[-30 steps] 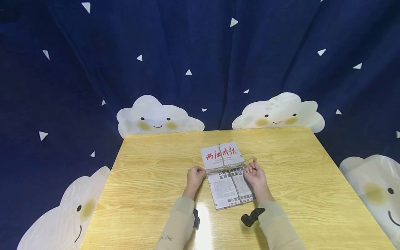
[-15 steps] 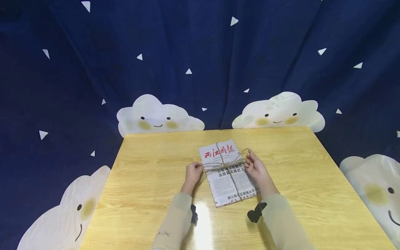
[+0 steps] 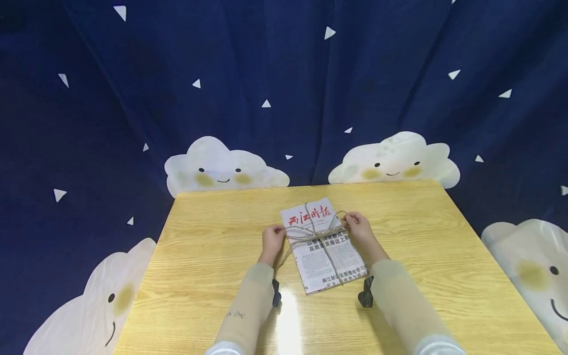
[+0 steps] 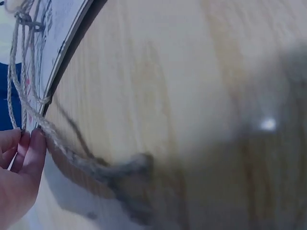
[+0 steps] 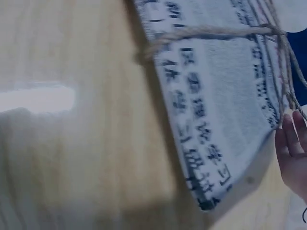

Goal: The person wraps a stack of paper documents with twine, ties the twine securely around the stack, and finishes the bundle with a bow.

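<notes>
A stack of folded newspapers lies slightly turned on the wooden table, bound crosswise with brown twine. The twine strands cross in a knot near the middle of the top page. At the stack's left edge my left hand pinches a loop of twine between thumb and fingers. A loose tail of twine hangs below that hand in the left wrist view. My right hand pinches another loop at the right edge. The right wrist view shows its fingers against the strands, their tips partly cut off.
The wooden table stretches out on both sides of the stack. Behind it hangs a dark blue curtain with white triangles and smiling clouds. A black wrist camera sits at my right cuff, another at my left.
The twine strands have spread from a tight line into two loops. My right hand has shifted up and its fingers have closed on its loop. My left hand has risen a little.
</notes>
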A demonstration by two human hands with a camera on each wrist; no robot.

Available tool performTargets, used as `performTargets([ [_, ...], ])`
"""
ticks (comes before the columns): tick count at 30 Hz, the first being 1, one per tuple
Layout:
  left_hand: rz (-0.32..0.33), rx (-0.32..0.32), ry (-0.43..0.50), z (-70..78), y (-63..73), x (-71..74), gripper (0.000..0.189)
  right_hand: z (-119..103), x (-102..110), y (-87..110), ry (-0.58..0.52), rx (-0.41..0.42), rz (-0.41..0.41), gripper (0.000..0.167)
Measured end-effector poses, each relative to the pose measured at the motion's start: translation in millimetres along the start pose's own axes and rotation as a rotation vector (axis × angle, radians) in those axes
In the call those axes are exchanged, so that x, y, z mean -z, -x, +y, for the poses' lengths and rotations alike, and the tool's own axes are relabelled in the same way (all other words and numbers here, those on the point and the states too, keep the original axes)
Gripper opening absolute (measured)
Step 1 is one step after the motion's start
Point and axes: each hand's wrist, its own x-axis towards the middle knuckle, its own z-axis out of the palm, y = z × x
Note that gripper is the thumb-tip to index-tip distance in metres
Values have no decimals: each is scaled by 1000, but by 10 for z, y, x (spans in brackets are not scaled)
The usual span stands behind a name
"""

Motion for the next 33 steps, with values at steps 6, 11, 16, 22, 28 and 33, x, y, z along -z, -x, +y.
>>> performTargets([
  [6,81,-157,41,-1003,-578,-475,11,118,-61,95,78,-9,89,24],
  [11,42,-120,101,-1268,-732,-629,11,110,-89,230,105,-93,75,30],
  [16,13,-146,121,-1422,-796,-720,12,89,-105,304,25,-139,41,31],
  [22,-1,-168,159,-1326,-768,-681,14,80,-118,256,59,-115,55,30],
  [28,-22,-113,174,-1095,-665,-575,15,109,-133,127,92,-54,18,30],
  [33,6,-83,173,-1064,-619,-564,15,145,-141,72,63,-31,-4,30],
])
